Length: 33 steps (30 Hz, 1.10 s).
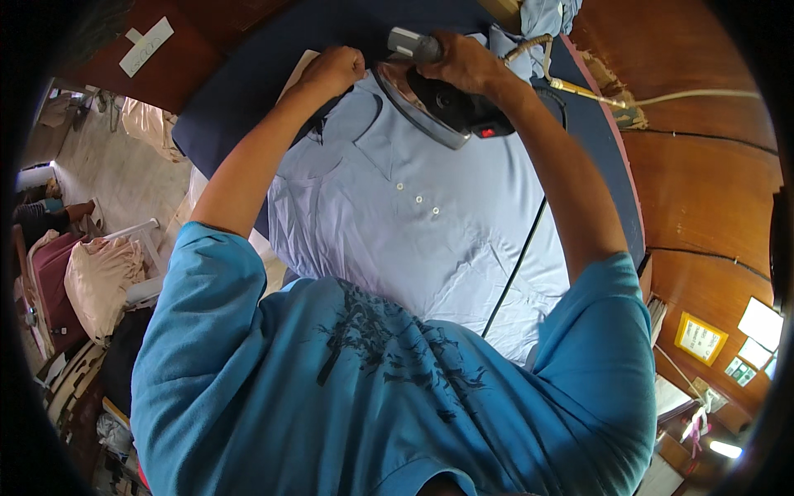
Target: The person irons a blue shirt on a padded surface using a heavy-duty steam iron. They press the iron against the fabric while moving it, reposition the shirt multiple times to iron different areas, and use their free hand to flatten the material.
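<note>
While our right hand [467,62] grips the iron [442,101] at the frame's top centre, our left hand [335,70] curls apart from it, whether pinching anything we cannot tell; the pale blue shirt [475,198] lies mid-frame.
</note>
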Available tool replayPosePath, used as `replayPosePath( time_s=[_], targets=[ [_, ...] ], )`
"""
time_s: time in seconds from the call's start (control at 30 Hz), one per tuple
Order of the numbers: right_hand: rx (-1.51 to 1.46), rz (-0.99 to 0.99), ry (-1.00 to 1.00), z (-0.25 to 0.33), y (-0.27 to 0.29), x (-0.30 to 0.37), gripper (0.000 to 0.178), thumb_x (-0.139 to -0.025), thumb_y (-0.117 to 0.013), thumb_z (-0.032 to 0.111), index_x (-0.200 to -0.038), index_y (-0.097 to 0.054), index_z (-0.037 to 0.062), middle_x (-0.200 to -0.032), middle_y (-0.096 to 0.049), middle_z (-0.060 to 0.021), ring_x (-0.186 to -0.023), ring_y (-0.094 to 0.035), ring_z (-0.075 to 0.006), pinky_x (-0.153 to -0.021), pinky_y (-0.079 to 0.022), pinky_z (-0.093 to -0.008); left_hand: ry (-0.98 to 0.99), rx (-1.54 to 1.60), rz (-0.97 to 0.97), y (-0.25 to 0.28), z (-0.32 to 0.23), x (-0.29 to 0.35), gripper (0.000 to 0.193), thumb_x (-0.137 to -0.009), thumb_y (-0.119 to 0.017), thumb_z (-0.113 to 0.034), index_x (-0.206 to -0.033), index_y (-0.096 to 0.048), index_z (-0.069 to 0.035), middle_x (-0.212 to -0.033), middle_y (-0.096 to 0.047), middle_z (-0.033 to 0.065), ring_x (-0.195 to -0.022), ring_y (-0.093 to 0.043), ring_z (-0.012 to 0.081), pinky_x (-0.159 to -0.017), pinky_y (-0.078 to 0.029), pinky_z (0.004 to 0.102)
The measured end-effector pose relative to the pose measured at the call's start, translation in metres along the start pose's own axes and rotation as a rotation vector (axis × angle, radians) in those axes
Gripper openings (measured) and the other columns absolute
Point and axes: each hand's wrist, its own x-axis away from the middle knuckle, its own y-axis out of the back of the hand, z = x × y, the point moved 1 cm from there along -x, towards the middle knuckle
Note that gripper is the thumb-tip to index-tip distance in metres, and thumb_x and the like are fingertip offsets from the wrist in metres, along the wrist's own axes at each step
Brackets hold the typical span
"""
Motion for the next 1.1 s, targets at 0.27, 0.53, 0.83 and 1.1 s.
replayPosePath(
  time_s=[0.27, 0.53, 0.83, 1.1],
  targets=[
    [-0.018, -0.138, -0.314, -0.026, 0.012, -0.020, 0.053, -0.071, -0.069, 0.033, -0.113, -0.056, 0.0037, -0.101, -0.063, -0.0232, -0.098, -0.060, -0.0358, -0.084, -0.047, -0.0392, 0.139, -0.025, 0.001, 0.004, -0.014, 0.005, 0.013, -0.078, -0.066, -0.020, -0.078, -0.064, -0.006, -0.078, -0.066, 0.0111, -0.081, -0.064, 0.0256, -0.072, -0.048, 0.0367],
    [0.047, -0.152, -0.122, -0.014, 0.002, -0.016, 0.055, -0.071, -0.068, 0.038, -0.112, -0.058, 0.0030, -0.096, -0.064, -0.0237, -0.089, -0.063, -0.0353, -0.076, -0.049, -0.0373, 0.033, -0.098, -0.034, -0.002, 0.002, -0.005, 0.014, -0.078, -0.065, -0.016, -0.079, -0.063, -0.002, -0.076, -0.065, 0.0132, -0.076, -0.064, 0.0277, -0.068, -0.047, 0.0369],
    [-0.148, 0.027, -0.249, -0.005, 0.013, 0.102, 0.049, -0.071, -0.068, 0.034, -0.108, -0.057, 0.0031, -0.090, -0.065, -0.0215, -0.085, -0.064, -0.0329, -0.075, -0.049, -0.0371, -0.239, -0.431, -0.485, -0.022, -0.041, 0.066, 0.020, -0.082, -0.061, -0.025, -0.094, -0.059, -0.010, -0.090, -0.062, 0.0066, -0.088, -0.061, 0.0270, -0.074, -0.048, 0.0400],
    [-0.071, 0.098, -0.288, 0.021, 0.004, 0.167, 0.046, -0.071, -0.065, 0.033, -0.108, -0.058, 0.0059, -0.085, -0.066, -0.0205, -0.081, -0.065, -0.0331, -0.074, -0.049, -0.0383, -0.035, -0.463, -0.388, -0.064, -0.048, 0.127, 0.017, -0.079, -0.062, -0.025, -0.088, -0.058, -0.011, -0.079, -0.061, 0.0059, -0.080, -0.061, 0.0253, -0.070, -0.045, 0.0406]
  ],
)
